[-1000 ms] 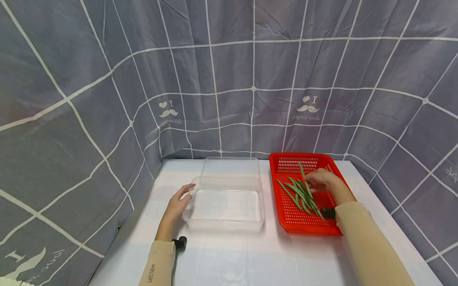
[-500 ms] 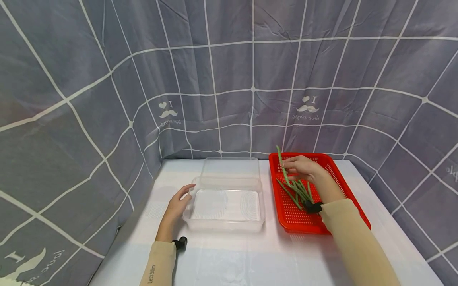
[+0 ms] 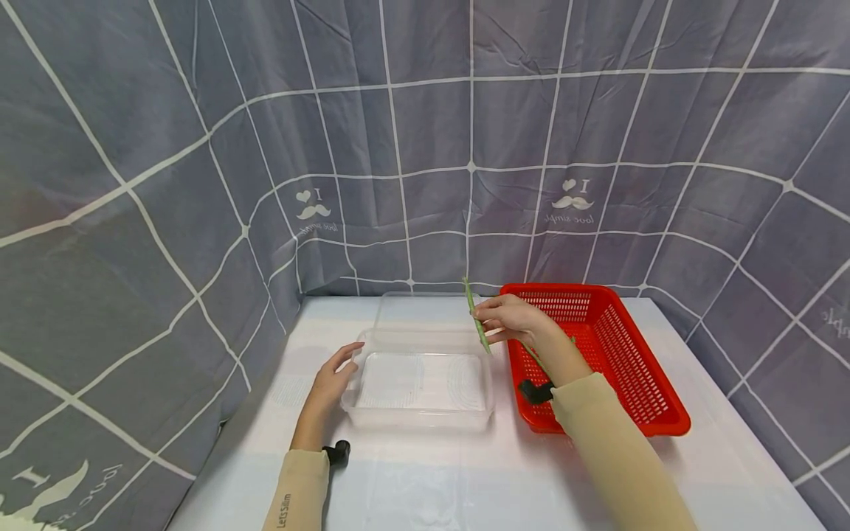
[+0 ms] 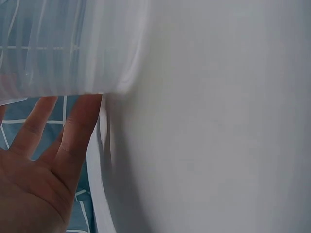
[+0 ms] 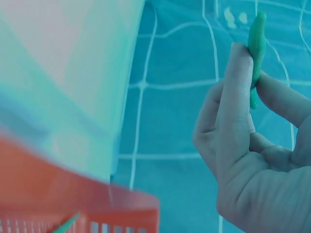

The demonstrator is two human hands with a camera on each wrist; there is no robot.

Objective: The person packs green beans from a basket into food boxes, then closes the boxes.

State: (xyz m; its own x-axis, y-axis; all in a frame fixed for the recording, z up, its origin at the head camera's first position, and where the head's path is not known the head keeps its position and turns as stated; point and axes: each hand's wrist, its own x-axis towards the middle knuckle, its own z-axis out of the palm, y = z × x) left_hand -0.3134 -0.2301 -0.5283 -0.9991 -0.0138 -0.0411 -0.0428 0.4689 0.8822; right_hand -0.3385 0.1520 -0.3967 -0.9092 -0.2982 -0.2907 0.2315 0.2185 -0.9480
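A single green bean [image 3: 470,298] is pinched between the thumb and fingers of my right hand [image 3: 521,317], held up between the red basket and the clear container; in the right wrist view the bean [image 5: 257,41] stands nearly upright at the fingertips. My left hand [image 3: 332,377] is at the left side of the clear plastic container [image 3: 418,418], its fingers touching the rim. The left wrist view has these fingers [image 4: 77,126] extended against the container's wall. Parts of other green beans [image 3: 533,357] show in the red basket [image 3: 640,354]; my right forearm hides most of them.
Behind the container lies a clear flat lid [image 3: 425,308]. Everything stands on a white-covered table [image 3: 425,479]. A grey curtain with white grid lines [image 3: 432,206] closes off the back and both sides.
My right hand has lifted the green bean out of the basket and carried it left, to near the container's right back corner. The left hand and container have stayed in place.
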